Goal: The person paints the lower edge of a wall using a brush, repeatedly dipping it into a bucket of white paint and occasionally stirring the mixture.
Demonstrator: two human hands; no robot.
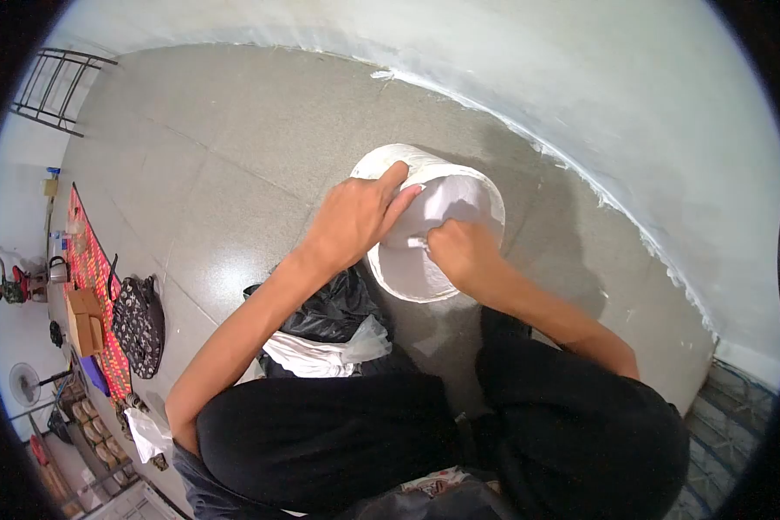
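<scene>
A white bucket (388, 162) lies tilted on the floor, with its round mouth toward me and a whitish coating inside. My left hand (351, 218) is closed over the bucket's left upper rim, its fingers partly hidden. My right hand (464, 253) is inside the mouth, fingers curled into a fist. A small white piece (417, 243) shows beside the right knuckles, too little of it visible to name. Left of the bucket, near my knees, are a black plastic bag (338, 308) and a white cloth (308, 355).
A white wall (633, 95) with a rough, plaster-smeared base curves along the right. On the left lie a patterned red mat (82, 234), a black patterned bag (139, 325) and a cardboard box (85, 321). A fan (26, 383) and a black metal rack (61, 87) stand farther off.
</scene>
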